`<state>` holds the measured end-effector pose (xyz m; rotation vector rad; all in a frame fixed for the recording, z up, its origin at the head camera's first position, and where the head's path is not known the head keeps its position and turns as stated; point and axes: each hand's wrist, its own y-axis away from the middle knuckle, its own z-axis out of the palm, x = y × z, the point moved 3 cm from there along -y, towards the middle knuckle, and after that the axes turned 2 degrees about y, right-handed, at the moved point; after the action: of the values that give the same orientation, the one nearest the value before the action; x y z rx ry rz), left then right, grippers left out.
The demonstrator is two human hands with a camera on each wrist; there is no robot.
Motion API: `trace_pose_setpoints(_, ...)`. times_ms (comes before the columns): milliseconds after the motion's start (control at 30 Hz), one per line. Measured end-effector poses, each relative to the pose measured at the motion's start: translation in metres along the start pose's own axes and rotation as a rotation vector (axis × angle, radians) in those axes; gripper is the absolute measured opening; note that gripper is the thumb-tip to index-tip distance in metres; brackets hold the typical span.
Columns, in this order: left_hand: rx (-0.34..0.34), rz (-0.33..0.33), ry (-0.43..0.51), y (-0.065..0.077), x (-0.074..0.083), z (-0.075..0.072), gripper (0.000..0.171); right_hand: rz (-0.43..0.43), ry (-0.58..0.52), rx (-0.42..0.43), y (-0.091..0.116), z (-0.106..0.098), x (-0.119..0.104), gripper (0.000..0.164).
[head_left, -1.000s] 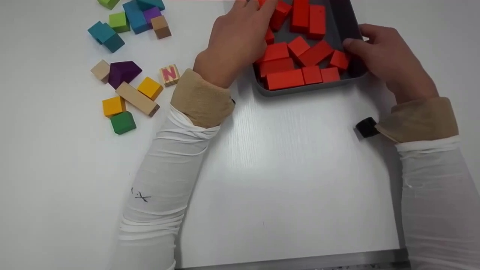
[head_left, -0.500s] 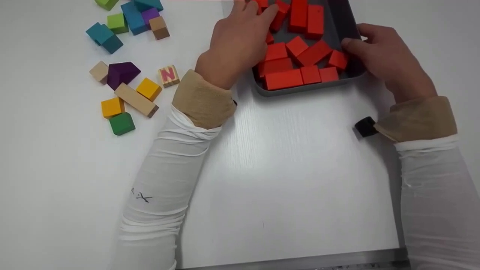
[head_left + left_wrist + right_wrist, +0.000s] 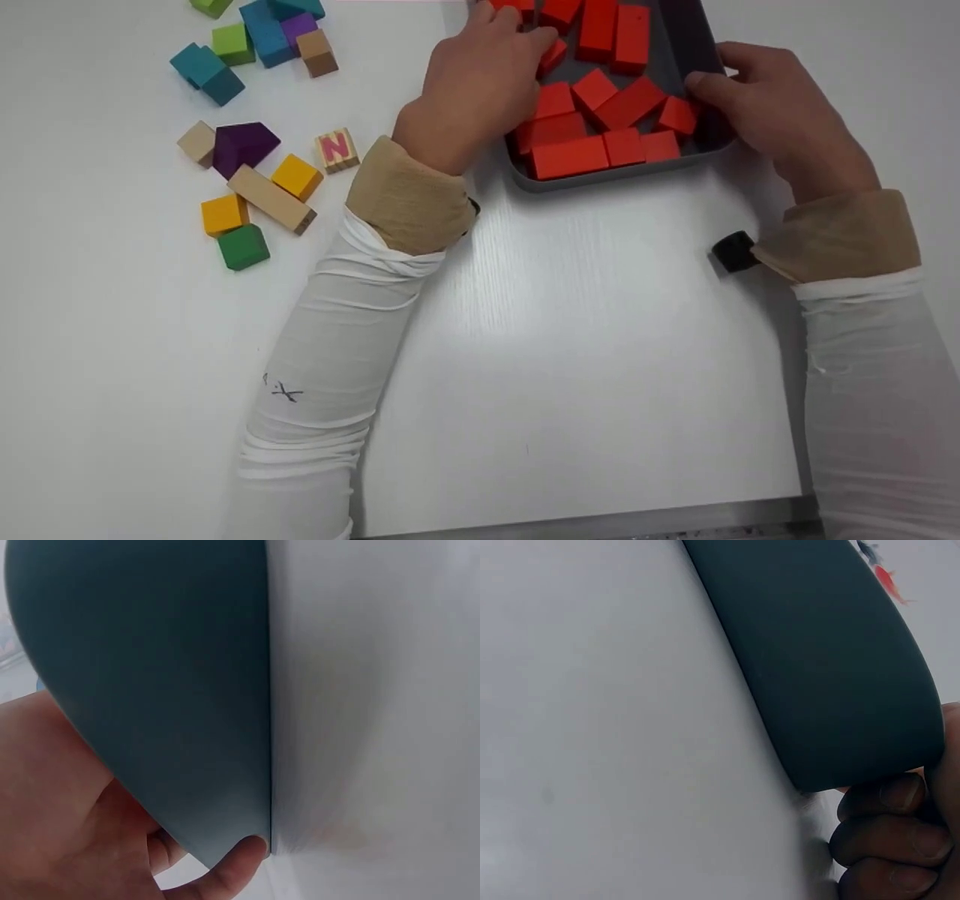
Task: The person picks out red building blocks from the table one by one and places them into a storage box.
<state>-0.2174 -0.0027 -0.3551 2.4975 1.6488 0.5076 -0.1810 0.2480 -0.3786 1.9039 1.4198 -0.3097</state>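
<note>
A dark grey tray [image 3: 615, 178] holds several red wooden blocks [image 3: 634, 103]. My right hand [image 3: 795, 112] grips its right wall, thumb inside the rim; in the right wrist view the other fingers [image 3: 889, 840] are curled at the tray's outer corner [image 3: 840, 675]. My left hand [image 3: 480, 94] reaches over the left wall with fingers bent among the red blocks at the far end. Close by its thumb lies a small red block [image 3: 553, 57]. In the left wrist view a fingertip [image 3: 251, 844] touches the outer wall [image 3: 172, 690]; I cannot tell whether a block is pinched.
Left of the tray on the white table [image 3: 600, 375] lie loose blocks: a letter N block [image 3: 337, 150], a dark purple block [image 3: 246, 146], a long plain block [image 3: 271, 199], a green block [image 3: 244, 247] and several others. A black object [image 3: 734, 251] sits beside the right cuff.
Near the left thumb, a small red block has shifted right and toward the far end, and the red block beyond it has moved farther away. The right hand keeps its grip on the tray.
</note>
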Motion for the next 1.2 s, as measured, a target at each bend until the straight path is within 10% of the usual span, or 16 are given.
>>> trace_pose_setpoints(1200, 0.006, -0.051, -0.156, 0.011, 0.04, 0.011, 0.044, 0.015, 0.028, -0.045, -0.003, 0.0, 0.02, 0.061)
